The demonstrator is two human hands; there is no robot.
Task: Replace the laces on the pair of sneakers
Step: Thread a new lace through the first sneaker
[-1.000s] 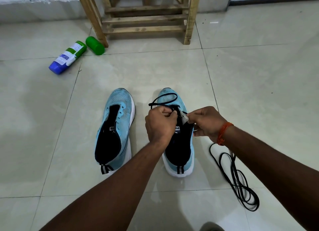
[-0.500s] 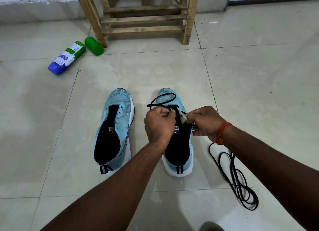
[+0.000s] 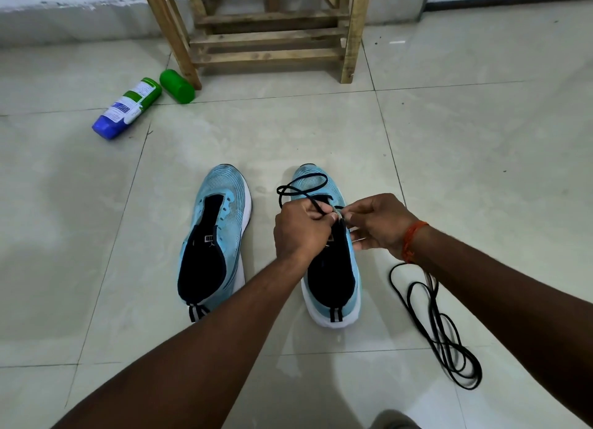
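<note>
Two light-blue sneakers stand side by side on the tiled floor, toes pointing away. The left sneaker (image 3: 214,236) has bare eyelets and no lace. Over the right sneaker (image 3: 335,277) both hands work at the eyelet area. My left hand (image 3: 300,226) pinches a black lace (image 3: 301,188) that loops over the toe. My right hand (image 3: 378,225) pinches the sneaker's tongue edge and the lace beside it. The eyelets under my fingers are hidden.
A loose black lace (image 3: 439,329) lies coiled on the floor right of the right sneaker, under my right forearm. A wooden stool frame (image 3: 272,37) stands ahead by the wall. A blue-and-green bottle (image 3: 126,112) and a green cap (image 3: 176,86) lie at the left.
My hands stay on the right sneaker; the lace loop over the toe has shifted slightly and crossed. The sneakers have not moved.
</note>
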